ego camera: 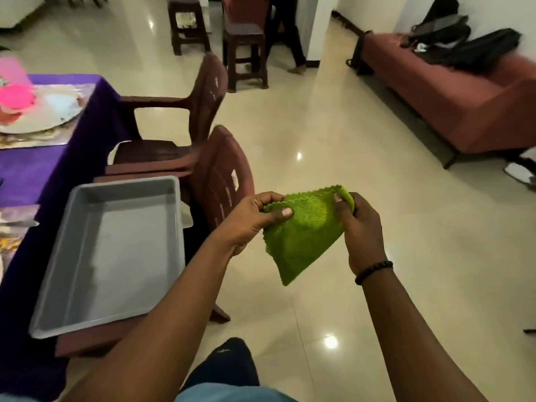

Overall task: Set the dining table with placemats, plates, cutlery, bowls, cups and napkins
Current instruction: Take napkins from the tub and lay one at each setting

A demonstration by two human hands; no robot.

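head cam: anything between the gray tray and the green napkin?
Yes: the back of the brown chair and the left hand gripping the green napkin. The gray tray sits on that chair's seat.

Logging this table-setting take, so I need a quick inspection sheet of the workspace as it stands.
Surface: table under purple cloth, partly in view.
Job's things: green napkin held over the floor; plate on a placemat.
Clutter: empty grey tray on a chair.
Hands: left hand and right hand each pinch a top corner of the napkin.
Cables: nothing seen.
Surroundings: tiled floor, stools, sofa with bags.
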